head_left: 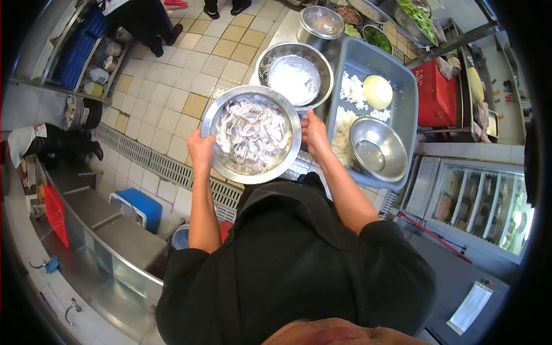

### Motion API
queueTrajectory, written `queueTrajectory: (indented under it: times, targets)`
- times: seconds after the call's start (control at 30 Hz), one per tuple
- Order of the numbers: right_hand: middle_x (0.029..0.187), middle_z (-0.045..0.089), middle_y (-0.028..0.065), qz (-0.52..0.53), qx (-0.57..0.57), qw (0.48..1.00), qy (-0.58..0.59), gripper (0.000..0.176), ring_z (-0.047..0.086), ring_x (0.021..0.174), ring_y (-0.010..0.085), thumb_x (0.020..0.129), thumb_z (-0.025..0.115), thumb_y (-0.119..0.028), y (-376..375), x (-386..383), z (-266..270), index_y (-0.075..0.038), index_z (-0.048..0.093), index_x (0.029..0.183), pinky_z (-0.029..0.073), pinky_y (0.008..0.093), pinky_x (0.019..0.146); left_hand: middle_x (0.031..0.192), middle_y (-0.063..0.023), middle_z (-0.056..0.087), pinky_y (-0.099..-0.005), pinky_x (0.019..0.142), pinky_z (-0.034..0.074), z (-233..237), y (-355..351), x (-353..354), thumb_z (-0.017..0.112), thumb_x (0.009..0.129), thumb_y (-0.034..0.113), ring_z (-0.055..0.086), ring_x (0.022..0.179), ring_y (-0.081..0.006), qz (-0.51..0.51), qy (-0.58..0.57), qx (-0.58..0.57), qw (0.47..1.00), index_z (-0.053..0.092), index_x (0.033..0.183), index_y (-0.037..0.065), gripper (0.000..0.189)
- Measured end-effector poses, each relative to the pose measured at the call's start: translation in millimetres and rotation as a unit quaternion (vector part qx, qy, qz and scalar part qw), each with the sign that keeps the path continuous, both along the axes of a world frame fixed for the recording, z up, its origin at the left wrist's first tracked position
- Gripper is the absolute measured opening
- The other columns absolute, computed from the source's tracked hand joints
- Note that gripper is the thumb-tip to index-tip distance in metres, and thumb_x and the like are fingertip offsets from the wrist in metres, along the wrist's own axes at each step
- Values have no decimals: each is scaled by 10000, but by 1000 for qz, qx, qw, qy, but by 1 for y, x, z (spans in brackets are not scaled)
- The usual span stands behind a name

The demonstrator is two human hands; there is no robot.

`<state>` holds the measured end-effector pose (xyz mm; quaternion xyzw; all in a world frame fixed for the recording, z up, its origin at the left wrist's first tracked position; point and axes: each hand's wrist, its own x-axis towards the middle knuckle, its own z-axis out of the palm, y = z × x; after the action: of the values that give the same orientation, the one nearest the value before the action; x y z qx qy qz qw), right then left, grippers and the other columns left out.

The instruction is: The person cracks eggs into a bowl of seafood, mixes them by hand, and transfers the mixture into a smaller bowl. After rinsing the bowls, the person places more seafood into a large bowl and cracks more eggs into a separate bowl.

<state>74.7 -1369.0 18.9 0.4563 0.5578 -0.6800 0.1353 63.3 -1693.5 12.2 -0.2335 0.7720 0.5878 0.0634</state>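
I hold a wide steel bowl (251, 133) of pale, floured strips level in front of my chest. My left hand (200, 148) grips its left rim and my right hand (314, 131) grips its right rim. Just beyond it stands a second steel bowl (294, 68) with a smaller bowl of white flour (294, 79) inside. To the right a grey plastic tub (402, 103) holds white flour, a yellow bowl (378, 91) and an empty steel bowl (378, 149).
A lidded steel pot (320, 24) and containers of greens (376, 38) stand further along the counter. A red box (436, 95) and a glass-fronted fridge (477, 204) are on the right. Steel sinks (109, 241), a blue bin (140, 206) and another person (34, 144) are on the left.
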Motion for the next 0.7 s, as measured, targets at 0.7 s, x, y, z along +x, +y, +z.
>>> queueTrajectory:
  times: [0.7]
  targets:
    - [797, 630, 160, -74, 34, 994, 78, 120, 617, 586, 260, 806, 570, -18, 34, -136, -7, 58, 596, 896, 532, 392, 479, 775, -48, 654, -269, 589, 464, 3, -4, 5, 568, 687, -41, 574, 632, -116, 8, -8, 33, 999, 638, 868, -45, 194]
